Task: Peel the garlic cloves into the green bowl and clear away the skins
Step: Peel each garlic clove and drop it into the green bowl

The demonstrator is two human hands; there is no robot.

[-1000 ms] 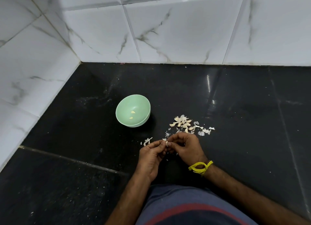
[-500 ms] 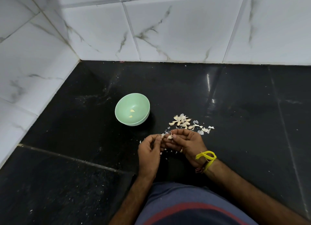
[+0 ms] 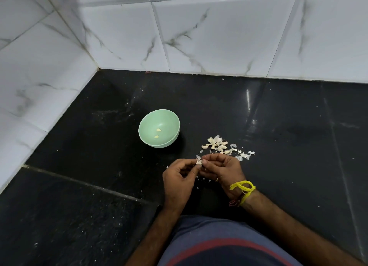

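Both hands (image 3: 201,171), fingers curled, pinch one garlic clove (image 3: 198,162) between them.

A single head-mounted wide-angle camera looks forward and steeply down from above the person's torso. It faces a corner where white marble-patterned wall tiles (image 3: 219,36) meet the black floor (image 3: 288,136). Both forearms enter from the bottom edge, close to the lens. Straight tile joints bow near the frame edges.
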